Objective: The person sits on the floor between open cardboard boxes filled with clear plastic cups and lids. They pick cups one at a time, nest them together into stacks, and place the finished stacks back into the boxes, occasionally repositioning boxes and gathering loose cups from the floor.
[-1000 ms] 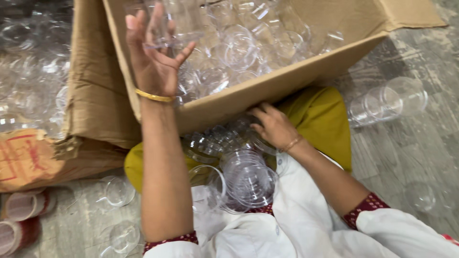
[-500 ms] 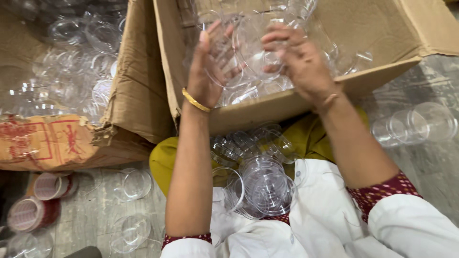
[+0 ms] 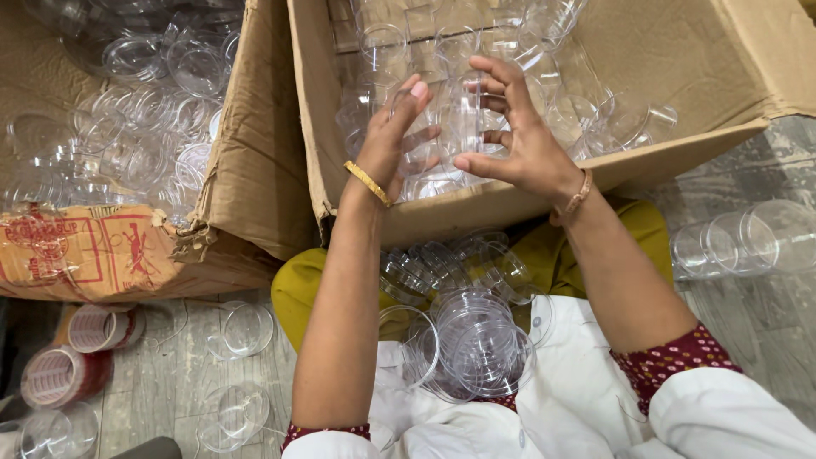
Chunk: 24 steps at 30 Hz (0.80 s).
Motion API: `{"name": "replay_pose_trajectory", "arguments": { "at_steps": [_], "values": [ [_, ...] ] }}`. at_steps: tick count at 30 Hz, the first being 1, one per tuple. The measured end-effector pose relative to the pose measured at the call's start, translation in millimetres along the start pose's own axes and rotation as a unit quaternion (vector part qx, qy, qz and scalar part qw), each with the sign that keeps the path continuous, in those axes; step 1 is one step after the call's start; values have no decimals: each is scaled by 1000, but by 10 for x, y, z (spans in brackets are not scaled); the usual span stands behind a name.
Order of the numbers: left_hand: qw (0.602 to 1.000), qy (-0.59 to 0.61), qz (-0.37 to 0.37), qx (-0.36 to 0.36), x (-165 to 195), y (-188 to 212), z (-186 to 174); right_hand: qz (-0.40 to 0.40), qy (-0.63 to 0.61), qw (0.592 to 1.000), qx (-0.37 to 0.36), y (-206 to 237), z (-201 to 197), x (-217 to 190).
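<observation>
My left hand (image 3: 393, 140) and my right hand (image 3: 514, 140) face each other over an open cardboard box (image 3: 680, 161) filled with clear plastic containers. A clear round plastic container (image 3: 455, 123) sits between my palms, pressed from both sides with fingers spread. Its edges are hard to make out against the other clear pieces below. Gold bangles ring both wrists. A pile of clear round lids (image 3: 476, 340) lies in my lap on white cloth, just below the box's near wall.
A second torn cardboard box (image 3: 255, 178) at the left holds several clear containers (image 3: 136, 110). Rolls of tape (image 3: 85, 340) lie at the lower left. Loose clear lids (image 3: 242, 327) rest on the floor. A row of nested clear cups (image 3: 748, 242) lies at the right.
My right hand rose from the lids in my lap into the box. My left hand lowered and turned inward, and the two hands now meet on a clear container.
</observation>
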<state>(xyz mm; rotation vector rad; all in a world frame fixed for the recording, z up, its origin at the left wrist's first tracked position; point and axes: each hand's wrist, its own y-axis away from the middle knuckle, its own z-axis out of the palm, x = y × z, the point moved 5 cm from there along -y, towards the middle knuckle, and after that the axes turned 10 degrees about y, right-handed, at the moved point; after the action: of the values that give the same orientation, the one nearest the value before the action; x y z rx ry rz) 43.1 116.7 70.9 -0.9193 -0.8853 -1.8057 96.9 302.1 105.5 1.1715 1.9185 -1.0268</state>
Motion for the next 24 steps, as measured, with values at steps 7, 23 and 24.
{"name": "replay_pose_trajectory", "arguments": {
  "at_steps": [7, 23, 24],
  "values": [
    [1000, -18, 7, -9, -46, -51, -12, -51, 37, 998, -12, -20, 45, -40],
    [997, -62, 33, -41, -36, -1, 28, -10, 55, 998, -41, -40, 41, -98],
    [995, -72, 41, -46, -32, 0, 39, -15, 47, 998, -41, -44, 46, -98]
  ]
}}
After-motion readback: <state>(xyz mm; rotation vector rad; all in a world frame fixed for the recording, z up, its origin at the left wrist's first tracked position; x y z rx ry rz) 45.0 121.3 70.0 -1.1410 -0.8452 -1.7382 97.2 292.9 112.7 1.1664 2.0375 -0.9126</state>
